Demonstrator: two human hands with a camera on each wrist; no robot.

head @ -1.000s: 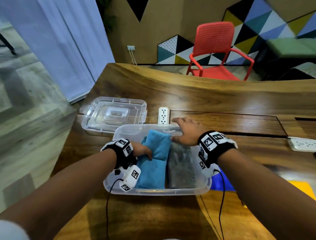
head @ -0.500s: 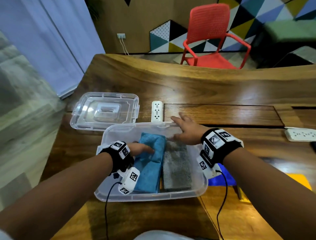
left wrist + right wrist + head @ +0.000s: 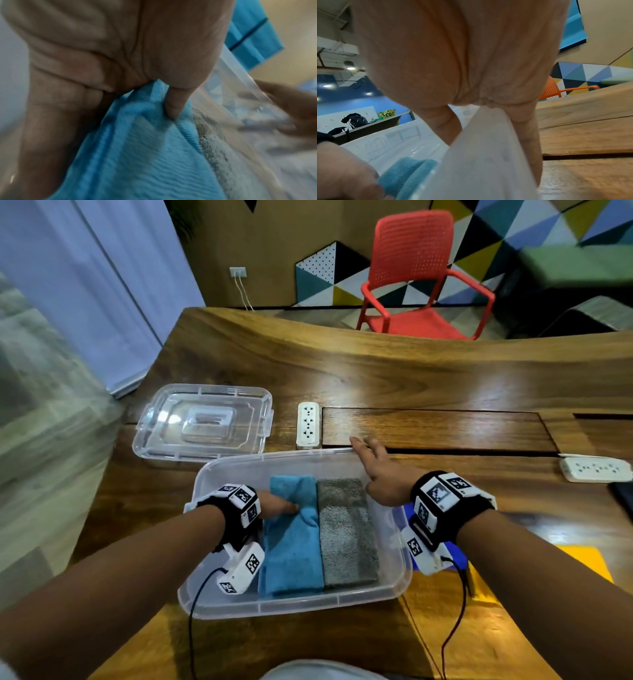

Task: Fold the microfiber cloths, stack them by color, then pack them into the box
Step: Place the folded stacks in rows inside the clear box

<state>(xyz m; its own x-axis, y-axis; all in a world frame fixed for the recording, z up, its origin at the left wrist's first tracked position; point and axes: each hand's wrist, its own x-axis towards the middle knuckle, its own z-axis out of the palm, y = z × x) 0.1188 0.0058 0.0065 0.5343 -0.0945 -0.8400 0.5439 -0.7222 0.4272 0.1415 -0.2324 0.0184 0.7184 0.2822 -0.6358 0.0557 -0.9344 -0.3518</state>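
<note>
The left hand point(image 3: 277, 505) has its fingers point(image 3: 173, 108) curled into a bunched fold of the folded blue microfiber cloth point(image 3: 294, 546), which lies inside the clear plastic box point(image 3: 291, 607) just beside the folded grey microfiber cloth point(image 3: 346, 532). The right hand point(image 3: 383, 477) lies with straight fingers point(image 3: 359, 445) over the box's far right rim, gripping nothing that shows. Bare wooden desk point(image 3: 411, 378) stretches beyond the box, the clear plastic lid point(image 3: 205, 422) just beyond its far left corner; both wrist views are blurred.
</note>
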